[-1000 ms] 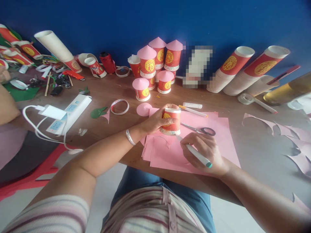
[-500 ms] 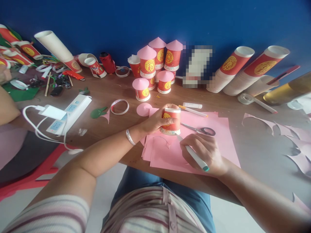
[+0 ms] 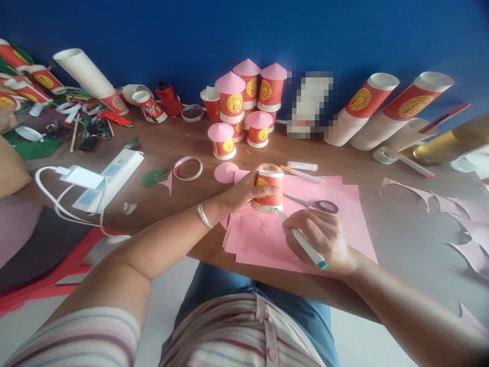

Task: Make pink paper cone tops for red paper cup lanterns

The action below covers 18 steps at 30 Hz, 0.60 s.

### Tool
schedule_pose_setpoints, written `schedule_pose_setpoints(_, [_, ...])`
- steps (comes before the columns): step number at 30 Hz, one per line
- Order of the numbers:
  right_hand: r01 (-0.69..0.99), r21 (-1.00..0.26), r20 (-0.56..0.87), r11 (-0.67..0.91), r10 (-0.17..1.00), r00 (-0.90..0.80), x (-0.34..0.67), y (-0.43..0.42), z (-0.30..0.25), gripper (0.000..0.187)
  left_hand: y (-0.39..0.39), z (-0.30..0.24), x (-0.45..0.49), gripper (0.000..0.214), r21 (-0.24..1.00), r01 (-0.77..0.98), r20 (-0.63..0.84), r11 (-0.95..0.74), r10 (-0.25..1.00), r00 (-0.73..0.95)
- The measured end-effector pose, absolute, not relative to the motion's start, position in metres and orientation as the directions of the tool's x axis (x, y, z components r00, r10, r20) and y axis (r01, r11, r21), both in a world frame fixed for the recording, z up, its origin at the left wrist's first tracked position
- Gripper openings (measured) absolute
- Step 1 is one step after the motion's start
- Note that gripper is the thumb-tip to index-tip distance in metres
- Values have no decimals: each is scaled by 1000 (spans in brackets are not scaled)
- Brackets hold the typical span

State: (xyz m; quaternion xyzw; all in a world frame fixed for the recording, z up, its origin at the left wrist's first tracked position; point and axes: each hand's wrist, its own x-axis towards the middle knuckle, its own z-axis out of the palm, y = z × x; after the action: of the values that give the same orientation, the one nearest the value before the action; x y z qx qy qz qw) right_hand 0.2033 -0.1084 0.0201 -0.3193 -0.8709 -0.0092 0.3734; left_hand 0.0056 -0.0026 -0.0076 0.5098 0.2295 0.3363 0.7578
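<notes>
My left hand [image 3: 256, 189] is wrapped round a red paper cup [image 3: 272, 184] with a gold print. The cup stands upside down above the pink paper sheets [image 3: 355, 219], and its white lower band carries small drawn marks. In my right hand [image 3: 319, 237] is a white marker [image 3: 307, 248] with a green end; its tip meets or nearly meets the cup's lower band. Just right of the cup lie scissors [image 3: 324, 206] on the pink paper. Behind them rest an orange-and-white pen [image 3: 305, 176] and a white marker cap or tube [image 3: 302, 166].
Several cups with pink cone roofs [image 3: 231, 99] stand at the back. Leaning cup stacks [image 3: 370, 102] are at right, pink scraps [image 3: 473, 250] at the right edge. A tape roll [image 3: 188, 168] and power strip [image 3: 110, 178] lie left. Another person's arm [image 3: 13, 168] shows far left.
The marker tip has shifted slightly up to the cup's lower band. My left hand and the cup stay almost in place.
</notes>
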Motion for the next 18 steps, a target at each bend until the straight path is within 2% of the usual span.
schedule_pose_setpoints(18, [544, -206, 682, 813, 518, -515, 203, -109, 19, 20, -2, -7, 5, 53, 923, -275, -12, 268, 735, 677])
